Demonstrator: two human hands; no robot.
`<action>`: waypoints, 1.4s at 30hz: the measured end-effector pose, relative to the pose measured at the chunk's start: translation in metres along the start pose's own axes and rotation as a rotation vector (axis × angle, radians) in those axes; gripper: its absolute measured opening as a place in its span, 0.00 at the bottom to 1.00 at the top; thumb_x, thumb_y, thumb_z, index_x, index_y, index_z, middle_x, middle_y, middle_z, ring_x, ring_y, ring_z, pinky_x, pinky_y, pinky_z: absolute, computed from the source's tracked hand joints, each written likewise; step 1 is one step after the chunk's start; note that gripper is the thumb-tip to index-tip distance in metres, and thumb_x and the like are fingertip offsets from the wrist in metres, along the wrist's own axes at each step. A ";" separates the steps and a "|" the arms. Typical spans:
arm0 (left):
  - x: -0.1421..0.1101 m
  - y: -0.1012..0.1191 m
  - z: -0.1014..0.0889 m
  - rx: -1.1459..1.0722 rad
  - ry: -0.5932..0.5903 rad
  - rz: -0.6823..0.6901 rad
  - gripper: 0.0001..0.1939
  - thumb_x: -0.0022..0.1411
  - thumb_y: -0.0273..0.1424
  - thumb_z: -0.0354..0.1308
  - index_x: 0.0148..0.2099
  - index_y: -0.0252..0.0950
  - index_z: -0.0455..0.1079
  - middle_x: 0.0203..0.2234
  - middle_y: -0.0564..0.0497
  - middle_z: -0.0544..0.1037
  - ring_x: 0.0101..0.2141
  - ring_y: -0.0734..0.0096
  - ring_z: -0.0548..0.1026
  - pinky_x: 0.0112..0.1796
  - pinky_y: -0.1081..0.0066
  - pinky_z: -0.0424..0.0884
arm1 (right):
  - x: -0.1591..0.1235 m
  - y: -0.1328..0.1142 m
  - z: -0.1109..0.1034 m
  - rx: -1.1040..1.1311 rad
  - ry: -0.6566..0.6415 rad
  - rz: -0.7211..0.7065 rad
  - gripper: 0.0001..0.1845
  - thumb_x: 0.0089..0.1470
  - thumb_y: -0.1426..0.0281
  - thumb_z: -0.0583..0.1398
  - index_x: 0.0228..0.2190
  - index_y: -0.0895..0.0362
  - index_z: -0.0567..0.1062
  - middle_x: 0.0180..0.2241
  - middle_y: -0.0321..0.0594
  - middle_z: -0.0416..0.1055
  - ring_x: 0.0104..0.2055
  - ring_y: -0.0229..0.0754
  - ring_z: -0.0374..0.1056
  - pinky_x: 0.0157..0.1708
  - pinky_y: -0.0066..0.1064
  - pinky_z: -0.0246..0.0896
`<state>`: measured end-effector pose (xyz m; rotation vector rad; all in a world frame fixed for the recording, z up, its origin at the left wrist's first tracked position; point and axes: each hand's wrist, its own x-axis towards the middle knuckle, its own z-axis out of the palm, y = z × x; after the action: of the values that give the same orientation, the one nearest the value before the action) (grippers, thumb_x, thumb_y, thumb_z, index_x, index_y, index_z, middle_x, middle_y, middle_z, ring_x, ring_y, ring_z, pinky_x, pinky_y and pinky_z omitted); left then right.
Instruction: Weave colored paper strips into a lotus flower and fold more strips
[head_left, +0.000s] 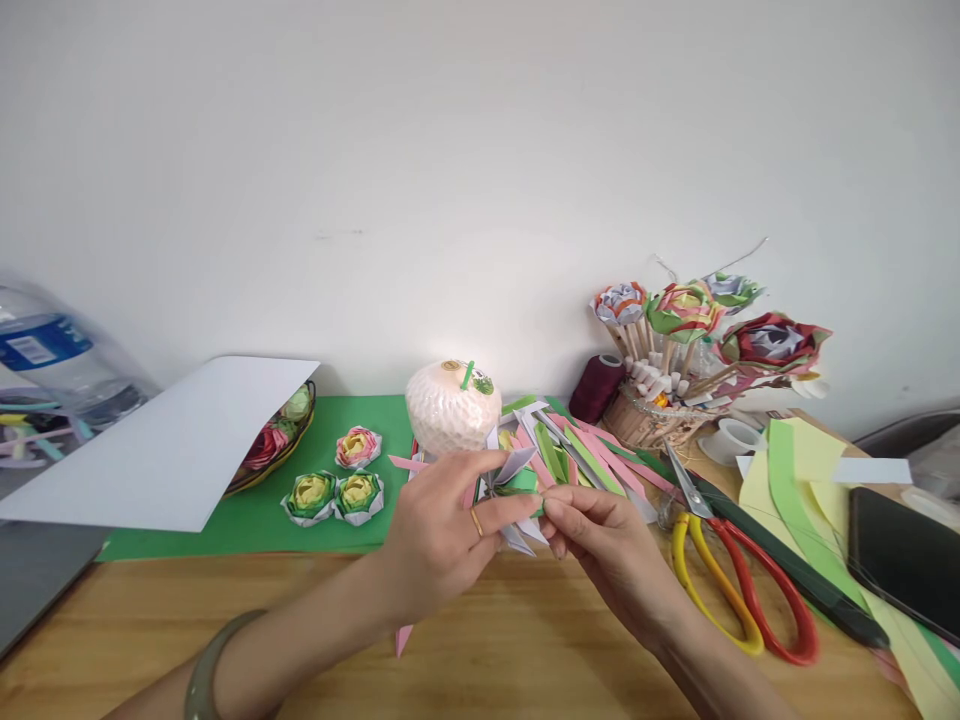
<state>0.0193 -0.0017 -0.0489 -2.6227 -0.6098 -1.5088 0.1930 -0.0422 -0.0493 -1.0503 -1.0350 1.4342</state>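
Observation:
In the head view, a partly folded paper flower [517, 480] with white-lilac and green pieces is held above the front of the table. My left hand [442, 520], with a ring on one finger, is closed round its left side and covers part of it. The fingertips of my right hand [592, 530] pinch a green tip at its right side. Behind lies a pile of folded paper strips [570, 450] in pink, green and white. Three finished paper flowers [358, 495] rest on a green sheet [247, 530] to the left.
A fruit in white foam net [454, 405] stands at the back. To the right are scissors [739, 570], a dark thread spool [598, 388], a basket of paper flowers [637, 415] and a phone [907, 555]. White paper [172, 440] and a water bottle [60, 350] are left.

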 end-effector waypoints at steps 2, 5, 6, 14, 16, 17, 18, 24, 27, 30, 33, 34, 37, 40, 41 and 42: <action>0.001 0.001 0.000 0.011 0.019 0.021 0.15 0.54 0.18 0.51 0.40 0.37 0.71 0.40 0.46 0.70 0.34 0.71 0.72 0.30 0.72 0.70 | 0.000 0.000 0.001 0.040 0.004 0.018 0.11 0.40 0.64 0.67 0.18 0.59 0.77 0.18 0.34 0.69 0.20 0.29 0.57 0.21 0.23 0.51; 0.000 0.000 0.001 0.006 0.023 0.028 0.14 0.54 0.18 0.51 0.40 0.38 0.71 0.40 0.46 0.70 0.35 0.71 0.71 0.31 0.71 0.70 | 0.000 -0.001 0.001 0.088 -0.002 0.033 0.10 0.38 0.65 0.68 0.17 0.58 0.78 0.17 0.34 0.69 0.19 0.28 0.57 0.20 0.21 0.52; 0.000 0.000 0.001 -0.002 0.019 0.026 0.15 0.53 0.18 0.50 0.40 0.38 0.70 0.40 0.46 0.69 0.35 0.71 0.71 0.31 0.71 0.70 | 0.000 -0.001 0.001 0.100 -0.006 0.036 0.10 0.38 0.65 0.68 0.16 0.58 0.78 0.17 0.34 0.69 0.19 0.27 0.57 0.20 0.20 0.52; -0.002 -0.002 0.002 -0.179 -0.027 -0.046 0.17 0.51 0.16 0.52 0.41 0.38 0.69 0.41 0.47 0.69 0.34 0.72 0.72 0.31 0.72 0.69 | 0.000 -0.003 0.004 0.157 -0.006 0.071 0.11 0.32 0.65 0.70 0.13 0.59 0.78 0.14 0.34 0.67 0.16 0.27 0.56 0.17 0.20 0.53; -0.002 -0.002 0.002 -0.191 -0.032 -0.047 0.16 0.52 0.17 0.53 0.41 0.38 0.69 0.41 0.47 0.69 0.33 0.73 0.72 0.31 0.73 0.69 | 0.000 -0.003 0.004 0.163 -0.005 0.073 0.11 0.32 0.66 0.70 0.13 0.59 0.77 0.13 0.33 0.67 0.16 0.27 0.56 0.17 0.20 0.53; -0.002 -0.002 0.002 -0.198 -0.037 -0.047 0.15 0.52 0.18 0.53 0.41 0.38 0.69 0.41 0.47 0.69 0.33 0.73 0.72 0.31 0.73 0.69 | 0.000 -0.003 0.004 0.166 -0.006 0.073 0.10 0.32 0.66 0.70 0.13 0.59 0.77 0.13 0.33 0.67 0.16 0.27 0.57 0.17 0.20 0.53; -0.002 -0.002 0.002 -0.206 -0.041 -0.050 0.15 0.52 0.18 0.53 0.41 0.38 0.70 0.41 0.47 0.69 0.33 0.73 0.72 0.31 0.72 0.69 | 0.001 -0.003 0.004 0.170 -0.009 0.073 0.11 0.32 0.66 0.70 0.13 0.59 0.77 0.13 0.33 0.67 0.16 0.27 0.57 0.17 0.20 0.53; -0.002 -0.003 0.001 -0.211 -0.067 -0.064 0.16 0.52 0.17 0.51 0.40 0.39 0.70 0.40 0.47 0.69 0.32 0.73 0.72 0.30 0.72 0.69 | 0.000 -0.002 0.003 0.190 -0.008 0.073 0.11 0.32 0.66 0.70 0.13 0.59 0.77 0.13 0.33 0.67 0.15 0.26 0.57 0.17 0.19 0.53; -0.002 -0.003 0.001 -0.189 -0.080 -0.062 0.16 0.53 0.18 0.51 0.41 0.39 0.70 0.40 0.47 0.70 0.32 0.73 0.72 0.31 0.72 0.69 | -0.001 -0.001 0.004 0.197 0.007 0.096 0.12 0.35 0.63 0.69 0.15 0.59 0.77 0.15 0.34 0.68 0.16 0.27 0.58 0.18 0.20 0.54; -0.001 -0.003 0.000 -0.149 -0.077 -0.049 0.17 0.52 0.17 0.50 0.41 0.38 0.70 0.40 0.47 0.70 0.32 0.73 0.71 0.31 0.72 0.69 | -0.002 -0.002 0.003 0.112 0.031 0.068 0.12 0.37 0.63 0.68 0.16 0.59 0.77 0.16 0.34 0.69 0.18 0.29 0.59 0.20 0.21 0.56; 0.000 -0.002 -0.001 -0.120 -0.087 -0.057 0.18 0.51 0.17 0.49 0.41 0.38 0.70 0.40 0.47 0.70 0.31 0.74 0.71 0.30 0.72 0.69 | -0.003 -0.004 0.003 -0.087 0.076 0.005 0.10 0.38 0.64 0.67 0.18 0.59 0.76 0.16 0.34 0.68 0.20 0.31 0.60 0.22 0.24 0.56; 0.001 -0.002 -0.001 -0.122 -0.092 -0.058 0.18 0.51 0.17 0.49 0.41 0.38 0.70 0.40 0.47 0.70 0.31 0.74 0.71 0.30 0.72 0.69 | -0.004 -0.005 0.003 -0.142 0.093 -0.006 0.10 0.39 0.64 0.66 0.19 0.59 0.76 0.16 0.34 0.68 0.20 0.32 0.61 0.23 0.25 0.57; 0.001 -0.001 -0.001 -0.127 -0.082 -0.051 0.17 0.51 0.17 0.49 0.40 0.38 0.70 0.40 0.47 0.70 0.32 0.73 0.71 0.30 0.72 0.69 | -0.006 -0.008 0.005 -0.229 0.122 -0.027 0.09 0.40 0.64 0.64 0.21 0.58 0.76 0.16 0.34 0.68 0.20 0.34 0.62 0.24 0.26 0.58; 0.001 -0.002 -0.002 -0.093 -0.051 -0.009 0.17 0.51 0.17 0.49 0.40 0.38 0.70 0.41 0.47 0.70 0.32 0.73 0.71 0.29 0.72 0.69 | -0.008 -0.011 0.007 -0.275 0.103 -0.067 0.08 0.41 0.66 0.63 0.20 0.58 0.74 0.17 0.33 0.67 0.21 0.34 0.61 0.23 0.26 0.57; 0.001 -0.002 -0.002 -0.080 -0.044 0.004 0.17 0.51 0.17 0.49 0.41 0.38 0.70 0.41 0.47 0.69 0.31 0.74 0.71 0.29 0.72 0.69 | -0.008 -0.011 0.007 -0.288 0.092 -0.083 0.08 0.42 0.66 0.62 0.20 0.58 0.73 0.17 0.33 0.67 0.21 0.34 0.61 0.22 0.26 0.56; 0.001 -0.001 -0.002 -0.066 -0.037 0.017 0.18 0.51 0.17 0.49 0.41 0.38 0.70 0.40 0.47 0.70 0.30 0.74 0.70 0.28 0.72 0.69 | -0.009 -0.011 0.008 -0.303 0.085 -0.100 0.08 0.42 0.66 0.62 0.20 0.57 0.72 0.18 0.33 0.67 0.21 0.35 0.61 0.22 0.26 0.56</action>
<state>0.0180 -0.0004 -0.0475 -2.7029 -0.5481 -1.5037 0.1888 -0.0501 -0.0362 -1.2455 -1.2508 1.1655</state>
